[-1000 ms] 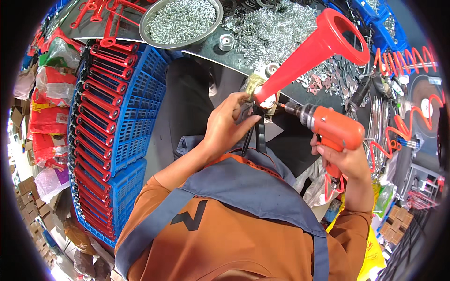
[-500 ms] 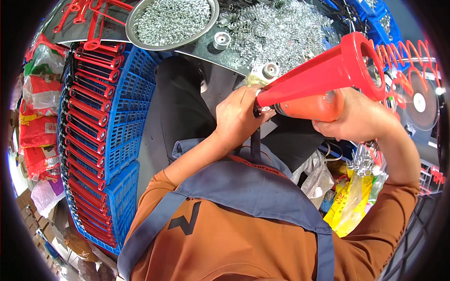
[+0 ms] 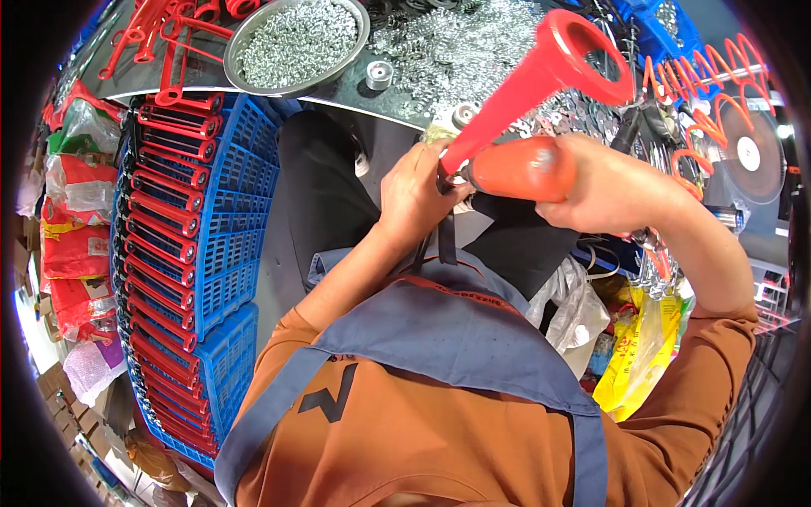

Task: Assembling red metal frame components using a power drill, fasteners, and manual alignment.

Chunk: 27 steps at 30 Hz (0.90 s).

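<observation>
My left hand is closed around the narrow end of a long red tapered part. The part slants up to the right and widens into a ring. Gripped in my right hand is an orange-red power screwdriver, its body lying just below the part. The driver's front end points at the narrow end, beside my left fingers. My fingers hide the exact spot where they meet. A small round metal piece sits just beyond my left hand.
A metal bowl of small shiny pieces stands on the table beside a loose pile of similar ones. Another round metal piece lies between them. Blue crates on the left hold stacked red parts. An orange coiled hose hangs right.
The red part has swung steeper, its ring end moving up and to the left. My right hand and the screwdriver have shifted left; my left hand has moved slightly left.
</observation>
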Motion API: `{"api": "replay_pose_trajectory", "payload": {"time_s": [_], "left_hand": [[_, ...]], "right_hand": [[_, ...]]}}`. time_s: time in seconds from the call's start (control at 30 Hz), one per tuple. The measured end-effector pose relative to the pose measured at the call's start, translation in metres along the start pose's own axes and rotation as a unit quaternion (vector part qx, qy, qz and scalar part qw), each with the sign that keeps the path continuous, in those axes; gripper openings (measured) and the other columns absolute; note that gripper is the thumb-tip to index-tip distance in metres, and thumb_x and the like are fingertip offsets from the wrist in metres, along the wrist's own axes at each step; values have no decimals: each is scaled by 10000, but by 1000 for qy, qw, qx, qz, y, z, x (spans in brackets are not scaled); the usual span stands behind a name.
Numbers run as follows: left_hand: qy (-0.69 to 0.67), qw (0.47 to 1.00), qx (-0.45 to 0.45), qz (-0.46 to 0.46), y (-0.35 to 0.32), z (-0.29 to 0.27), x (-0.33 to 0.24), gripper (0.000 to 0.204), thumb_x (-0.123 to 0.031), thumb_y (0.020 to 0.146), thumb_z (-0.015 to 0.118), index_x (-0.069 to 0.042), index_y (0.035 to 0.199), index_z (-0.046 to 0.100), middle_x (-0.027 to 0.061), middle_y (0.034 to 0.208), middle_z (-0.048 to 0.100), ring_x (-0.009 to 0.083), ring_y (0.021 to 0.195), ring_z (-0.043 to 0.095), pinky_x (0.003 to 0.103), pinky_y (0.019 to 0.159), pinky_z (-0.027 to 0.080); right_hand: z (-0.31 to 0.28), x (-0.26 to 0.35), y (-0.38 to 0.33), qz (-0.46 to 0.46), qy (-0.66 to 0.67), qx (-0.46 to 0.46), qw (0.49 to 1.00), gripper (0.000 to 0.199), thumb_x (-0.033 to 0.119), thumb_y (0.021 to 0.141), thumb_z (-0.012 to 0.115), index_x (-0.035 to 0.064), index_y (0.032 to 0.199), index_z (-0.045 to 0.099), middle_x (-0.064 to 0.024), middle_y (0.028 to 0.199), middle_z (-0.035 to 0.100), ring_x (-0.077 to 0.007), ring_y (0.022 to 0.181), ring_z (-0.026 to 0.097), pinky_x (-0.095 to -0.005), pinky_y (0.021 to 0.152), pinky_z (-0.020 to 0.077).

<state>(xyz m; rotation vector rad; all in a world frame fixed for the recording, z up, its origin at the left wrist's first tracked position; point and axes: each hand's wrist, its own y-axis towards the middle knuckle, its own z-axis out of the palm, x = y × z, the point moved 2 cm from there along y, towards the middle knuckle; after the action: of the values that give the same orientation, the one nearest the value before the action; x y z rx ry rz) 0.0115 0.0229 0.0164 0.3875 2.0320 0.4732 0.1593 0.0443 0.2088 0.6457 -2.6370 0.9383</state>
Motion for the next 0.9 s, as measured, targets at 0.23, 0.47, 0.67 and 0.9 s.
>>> {"api": "replay_pose_trajectory", "payload": {"time_s": [0.23,0.47,0.67,0.9], "left_hand": [[-20,1000,13,10,-1,-1,6,538,-221,631,830,-93,1085,571,69,801,597,266,732,617,362,625,498],[11,999,24,25,1,-5,2,581,-224,624,835,-70,1109,556,75,821,591,266,752,615,358,636,500],[-11,1000,19,22,-2,0,7,630,-228,614,839,-52,1140,540,89,839,579,272,740,605,359,632,500],[-13,999,6,37,-5,3,9,641,-234,609,839,-41,1139,533,106,853,573,287,753,602,365,632,497]], "right_hand": [[-13,-16,11,119,249,109,955,411,42,750,639,-1,1138,510,-99,825,628,-175,697,643,-285,574,554],[-25,7,28,159,146,123,969,379,72,730,661,15,1102,623,-58,742,646,-126,593,612,-249,535,513],[-25,18,27,214,74,124,966,212,182,700,616,-17,754,661,-64,652,644,-139,598,633,-276,569,504],[-20,28,26,247,43,109,962,284,130,756,639,55,1028,674,-34,691,645,-97,507,586,-245,493,497]]}}
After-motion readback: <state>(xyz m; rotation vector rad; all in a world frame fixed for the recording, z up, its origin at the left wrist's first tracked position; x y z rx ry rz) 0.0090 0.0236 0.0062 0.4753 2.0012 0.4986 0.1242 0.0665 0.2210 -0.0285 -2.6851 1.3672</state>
